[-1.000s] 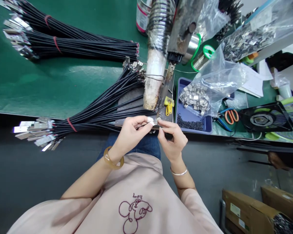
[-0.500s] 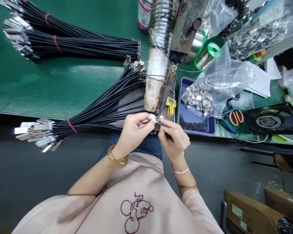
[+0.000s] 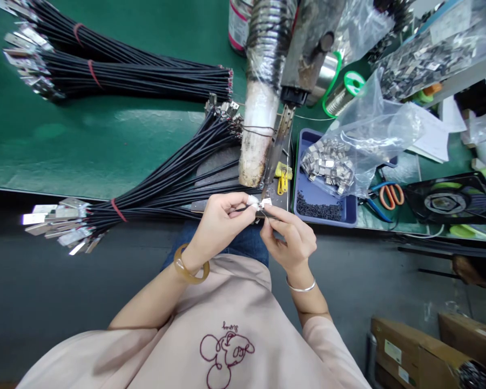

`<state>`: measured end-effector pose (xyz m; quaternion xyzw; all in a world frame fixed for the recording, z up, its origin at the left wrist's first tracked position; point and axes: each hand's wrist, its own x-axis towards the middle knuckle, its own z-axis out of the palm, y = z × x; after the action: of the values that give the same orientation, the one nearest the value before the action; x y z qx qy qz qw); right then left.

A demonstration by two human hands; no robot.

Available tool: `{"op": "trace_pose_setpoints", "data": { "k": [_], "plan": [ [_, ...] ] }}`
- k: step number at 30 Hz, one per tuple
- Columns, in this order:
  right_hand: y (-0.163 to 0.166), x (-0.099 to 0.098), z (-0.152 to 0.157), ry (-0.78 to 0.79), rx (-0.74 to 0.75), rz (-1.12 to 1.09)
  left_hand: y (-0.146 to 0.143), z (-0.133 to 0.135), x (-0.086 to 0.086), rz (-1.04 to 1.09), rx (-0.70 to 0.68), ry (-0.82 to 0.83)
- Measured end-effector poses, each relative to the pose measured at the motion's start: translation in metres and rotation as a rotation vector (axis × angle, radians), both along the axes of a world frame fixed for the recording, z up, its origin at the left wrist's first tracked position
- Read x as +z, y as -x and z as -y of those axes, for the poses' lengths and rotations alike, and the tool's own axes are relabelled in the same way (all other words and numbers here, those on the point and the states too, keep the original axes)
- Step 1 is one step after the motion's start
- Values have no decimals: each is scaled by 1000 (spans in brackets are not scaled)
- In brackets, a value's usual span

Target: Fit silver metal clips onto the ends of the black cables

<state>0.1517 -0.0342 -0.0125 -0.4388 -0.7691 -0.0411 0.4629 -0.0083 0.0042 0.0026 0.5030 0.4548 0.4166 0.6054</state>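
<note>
My left hand (image 3: 230, 215) pinches a black cable (image 3: 240, 209) between thumb and forefinger, close to its end. At the end of that cable a small bright metal connector (image 3: 266, 202) shows between my hands. The fingertips of my right hand (image 3: 290, 233) are closed at the connector's lower right side; their exact hold is partly hidden. Just above the connector is the thin tip of a soldering iron (image 3: 272, 162), pointing down from its dark holder. Left of it hangs a pale, scorched nozzle on a ribbed hose (image 3: 254, 146). Beneath my fingers lies a dark board edge.
Tied bundles of black cables (image 3: 137, 75) lie at the back left, with another bundle (image 3: 146, 186) by the front edge. On the right stand a blue tray (image 3: 350, 213) of metal shells and small black pieces, orange-handled pliers (image 3: 391, 194), solder spools (image 3: 344, 94) and a black fan (image 3: 453, 199).
The connector between my hands now shows more of its bright side. My right fingertips have shifted slightly down from the iron's tip; my left wrist has moved a little left.
</note>
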Motion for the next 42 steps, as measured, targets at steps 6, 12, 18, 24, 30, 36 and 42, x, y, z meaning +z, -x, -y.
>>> {"op": "trace_pose_setpoints", "data": {
  "k": [6, 12, 18, 24, 30, 36, 42],
  "plan": [
    [2, 10, 1, 209, -99, -192, 4, 4, 1, -19, -69, -65],
    [6, 18, -2, 430, -60, -310, 3, 2, 1, -53, -1, -58],
    [6, 17, -7, 351, -62, -245, -4, -6, 7, 8, 105, 9],
    [6, 18, -10, 347, -54, -258, -4, -7, 9, -44, 119, -30],
    [7, 21, -10, 290, -27, -224, 0, -8, 8, -81, 97, -72],
    [5, 22, -4, 320, -11, -151, 3, -8, 3, -107, -6, -46],
    [5, 22, -4, 317, -16, -158, 3, -7, 2, -95, -9, -56]
  ]
}}
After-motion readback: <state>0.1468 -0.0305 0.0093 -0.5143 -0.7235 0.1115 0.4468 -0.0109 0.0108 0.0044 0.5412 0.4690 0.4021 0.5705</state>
